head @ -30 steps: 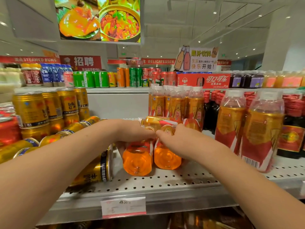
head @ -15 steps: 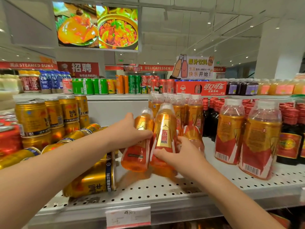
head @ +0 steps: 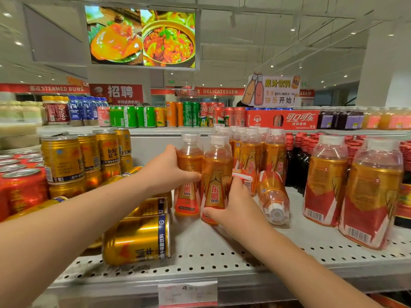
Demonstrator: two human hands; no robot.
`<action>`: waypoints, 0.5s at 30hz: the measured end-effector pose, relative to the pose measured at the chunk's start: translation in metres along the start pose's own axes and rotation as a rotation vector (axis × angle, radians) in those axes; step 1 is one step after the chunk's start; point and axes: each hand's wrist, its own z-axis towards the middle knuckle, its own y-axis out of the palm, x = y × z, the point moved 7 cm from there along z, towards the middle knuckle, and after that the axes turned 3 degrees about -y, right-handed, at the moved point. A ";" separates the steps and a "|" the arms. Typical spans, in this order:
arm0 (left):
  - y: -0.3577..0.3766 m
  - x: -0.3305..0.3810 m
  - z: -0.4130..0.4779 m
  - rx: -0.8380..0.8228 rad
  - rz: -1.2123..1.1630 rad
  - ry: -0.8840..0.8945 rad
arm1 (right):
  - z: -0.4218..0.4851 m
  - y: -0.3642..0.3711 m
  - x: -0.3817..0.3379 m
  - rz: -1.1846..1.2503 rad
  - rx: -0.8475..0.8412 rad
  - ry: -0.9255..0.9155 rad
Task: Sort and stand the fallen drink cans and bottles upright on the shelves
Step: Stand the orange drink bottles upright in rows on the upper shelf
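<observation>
left hand (head: 171, 172): wrapped round the middle of the left bottle (head: 189, 165), thumb across the front of it
right hand (head: 235, 207): curled round the low part of the right bottle (head: 216, 172), thumb hooked near the base
the two bottles: both upright, caps on top, side by side and touching, straight back from the price tag (head: 187, 292); can't tell if they're fully set down
fallen bottle (head: 274, 196): on its side, back and right of the tag, cap pointing at the camera, just beside the right hand
cans (head: 138, 238): gold ones lying on their sides, back and left of the tag, nearest one under the left forearm
shelf (head: 222, 258): holey grey metal, with the tag clipped on its front edge
big bottles (head: 327, 181): same orange drink, standing well right of the tag
</observation>
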 end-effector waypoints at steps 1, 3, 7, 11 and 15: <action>0.000 -0.003 0.004 0.004 0.010 -0.012 | 0.004 0.003 -0.001 -0.009 -0.007 0.007; 0.002 -0.009 0.014 0.009 -0.009 -0.041 | 0.013 0.008 -0.003 -0.029 -0.023 0.022; 0.004 -0.018 0.029 0.016 -0.060 -0.093 | 0.031 0.019 -0.006 -0.029 -0.059 0.053; 0.000 -0.026 0.040 0.031 -0.046 -0.129 | 0.044 0.030 -0.009 -0.103 -0.087 0.048; -0.004 -0.028 0.042 0.029 -0.008 -0.162 | 0.054 0.036 -0.014 -0.179 -0.113 0.057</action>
